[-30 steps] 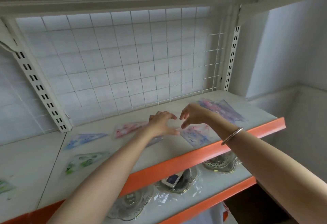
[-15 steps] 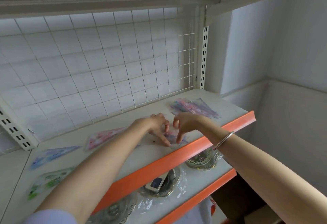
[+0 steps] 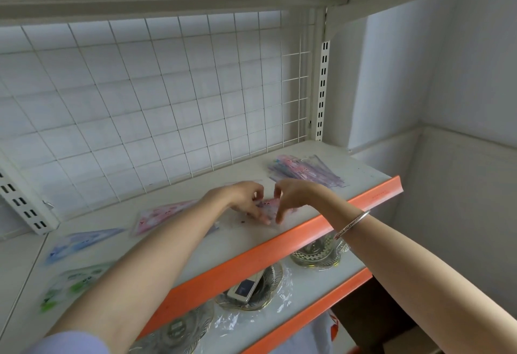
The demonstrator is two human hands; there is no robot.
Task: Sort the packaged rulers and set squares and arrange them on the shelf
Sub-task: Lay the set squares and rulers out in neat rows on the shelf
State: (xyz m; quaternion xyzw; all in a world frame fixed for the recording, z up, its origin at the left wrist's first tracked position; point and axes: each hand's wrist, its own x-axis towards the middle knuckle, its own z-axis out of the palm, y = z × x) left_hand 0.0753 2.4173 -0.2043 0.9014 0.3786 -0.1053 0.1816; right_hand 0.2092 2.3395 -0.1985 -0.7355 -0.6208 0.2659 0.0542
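We record, nearest the front edge of the shelf at its left end, a green set square pack. Behind it lie a blue set square pack and a pink set square pack. Mid-shelf, near the front edge, the left hand and right hand pinch a pink-and-purple pack, fingers curled on it. A pile of packs lies toward the back right corner.

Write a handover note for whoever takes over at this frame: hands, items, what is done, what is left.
Left hand and right hand: both pinch one small pack low over the front of the shelf.
Done: pink pack, blue pack and green pack lie apart in a row to the left.
Left: set down the held pack, then sort the mixed pile at the shelf's right rear.
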